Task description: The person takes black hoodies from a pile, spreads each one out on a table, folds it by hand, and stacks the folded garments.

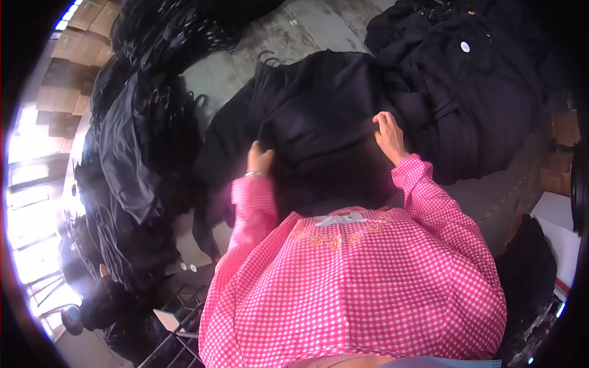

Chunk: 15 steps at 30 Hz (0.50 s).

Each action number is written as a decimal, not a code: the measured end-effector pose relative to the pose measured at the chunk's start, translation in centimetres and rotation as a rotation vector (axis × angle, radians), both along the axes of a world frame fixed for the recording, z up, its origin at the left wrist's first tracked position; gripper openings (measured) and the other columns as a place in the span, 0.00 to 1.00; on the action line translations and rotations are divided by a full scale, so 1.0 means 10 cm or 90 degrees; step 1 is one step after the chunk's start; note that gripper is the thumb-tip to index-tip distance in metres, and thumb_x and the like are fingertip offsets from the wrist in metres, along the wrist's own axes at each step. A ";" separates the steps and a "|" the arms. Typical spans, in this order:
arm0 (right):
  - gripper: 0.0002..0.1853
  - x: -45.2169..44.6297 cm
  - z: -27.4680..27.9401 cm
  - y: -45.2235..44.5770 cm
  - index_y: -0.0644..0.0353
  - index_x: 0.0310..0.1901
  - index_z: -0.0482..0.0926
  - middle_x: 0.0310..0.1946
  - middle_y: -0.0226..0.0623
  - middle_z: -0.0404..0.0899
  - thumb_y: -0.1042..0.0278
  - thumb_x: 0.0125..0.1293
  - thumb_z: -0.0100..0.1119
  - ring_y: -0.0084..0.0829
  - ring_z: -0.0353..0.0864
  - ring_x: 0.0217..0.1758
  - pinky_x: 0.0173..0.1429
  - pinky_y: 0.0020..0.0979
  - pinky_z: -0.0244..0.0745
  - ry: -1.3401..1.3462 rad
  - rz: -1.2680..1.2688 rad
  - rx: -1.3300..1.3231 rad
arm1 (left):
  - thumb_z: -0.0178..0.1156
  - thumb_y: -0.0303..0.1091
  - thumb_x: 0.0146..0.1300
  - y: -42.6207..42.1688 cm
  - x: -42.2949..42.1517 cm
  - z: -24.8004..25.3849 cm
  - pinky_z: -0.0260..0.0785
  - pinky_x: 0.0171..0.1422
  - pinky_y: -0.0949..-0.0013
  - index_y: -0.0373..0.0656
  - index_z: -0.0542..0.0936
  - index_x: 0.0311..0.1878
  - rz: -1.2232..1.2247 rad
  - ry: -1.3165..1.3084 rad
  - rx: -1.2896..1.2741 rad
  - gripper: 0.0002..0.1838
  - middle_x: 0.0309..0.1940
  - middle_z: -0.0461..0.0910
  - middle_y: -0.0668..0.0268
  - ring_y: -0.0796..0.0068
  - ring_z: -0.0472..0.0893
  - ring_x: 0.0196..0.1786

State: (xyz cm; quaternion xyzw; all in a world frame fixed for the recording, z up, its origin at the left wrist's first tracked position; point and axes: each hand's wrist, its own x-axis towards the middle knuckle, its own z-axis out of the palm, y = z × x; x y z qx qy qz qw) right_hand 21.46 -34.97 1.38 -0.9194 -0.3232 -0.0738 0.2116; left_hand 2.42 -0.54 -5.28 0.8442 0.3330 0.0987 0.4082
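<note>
A black garment [325, 116] lies spread out in front of me on a work table, with a hanger hook [268, 58] sticking out at its far edge. My left hand [260, 158] is closed around the cloth at the garment's near left part. Farther right, my right hand [389, 135] has its fingers bent in a pinch at the cloth; the fingertips are partly hidden. Between the two hands the fabric runs in loose folds, and its near part is dark and blurred.
Black garments on hangers [132, 159] are heaped at the left. Another pile of black clothing [478, 104], with a round white sticker [465, 46], lies at the right. Bare worn table top [294, 30] shows at the back. Cardboard boxes [80, 46] are stacked far left; a metal rack [178, 334] stands lower left.
</note>
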 end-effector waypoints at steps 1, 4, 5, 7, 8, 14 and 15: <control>0.18 0.02 0.03 -0.03 0.56 0.39 0.69 0.42 0.34 0.68 0.85 0.44 0.52 0.37 0.74 0.40 0.40 0.34 0.73 0.017 -0.005 0.028 | 0.53 0.30 0.48 0.24 -0.09 0.22 0.69 0.38 0.68 0.35 0.75 0.40 0.005 -0.018 -0.201 0.15 0.29 0.77 0.59 0.64 0.76 0.31; 0.19 0.02 0.04 -0.14 0.57 0.39 0.68 0.40 0.34 0.70 0.87 0.43 0.51 0.37 0.75 0.39 0.40 0.35 0.72 0.053 -0.020 0.098 | 0.53 0.28 0.50 0.43 -0.27 1.25 0.66 0.35 0.78 0.37 0.78 0.37 0.094 0.008 -0.398 0.11 0.26 0.77 0.66 0.77 0.73 0.29; 0.20 0.03 0.05 -0.13 0.57 0.40 0.68 0.38 0.33 0.70 0.87 0.43 0.51 0.38 0.75 0.39 0.40 0.34 0.72 0.048 -0.022 0.115 | 0.53 0.28 0.50 0.61 -0.31 1.29 0.66 0.35 0.77 0.38 0.78 0.37 0.093 0.057 -0.301 0.11 0.27 0.77 0.66 0.76 0.74 0.29; 0.21 0.03 0.06 -0.17 0.56 0.40 0.68 0.38 0.33 0.71 0.87 0.42 0.51 0.38 0.75 0.39 0.41 0.34 0.71 0.044 -0.039 0.139 | 0.54 0.29 0.51 1.00 -0.24 1.18 0.67 0.36 0.75 0.40 0.78 0.38 0.060 0.161 0.009 0.10 0.27 0.78 0.65 0.74 0.75 0.30; 0.21 0.08 0.04 -0.14 0.56 0.41 0.68 0.38 0.32 0.71 0.87 0.42 0.52 0.37 0.75 0.39 0.41 0.34 0.71 0.047 -0.054 0.151 | 0.55 0.29 0.52 1.06 -0.12 1.12 0.68 0.37 0.74 0.40 0.78 0.38 0.045 0.172 0.159 0.10 0.28 0.79 0.65 0.73 0.76 0.31; 0.22 0.05 0.00 -0.26 0.56 0.41 0.69 0.38 0.32 0.72 0.87 0.42 0.52 0.36 0.76 0.37 0.40 0.33 0.71 0.083 -0.126 0.186 | 0.56 0.36 0.57 -0.02 1.70 1.30 0.69 0.38 0.68 0.42 0.78 0.40 -0.217 -0.069 0.050 0.11 0.28 0.80 0.61 0.67 0.78 0.30; 0.22 0.04 -0.04 -0.30 0.57 0.41 0.69 0.38 0.32 0.73 0.87 0.42 0.53 0.35 0.76 0.36 0.40 0.33 0.72 0.101 -0.128 0.185 | 0.57 0.39 0.58 -0.26 2.01 1.23 0.70 0.38 0.69 0.41 0.78 0.40 -0.273 -0.105 -0.008 0.13 0.29 0.80 0.61 0.68 0.78 0.31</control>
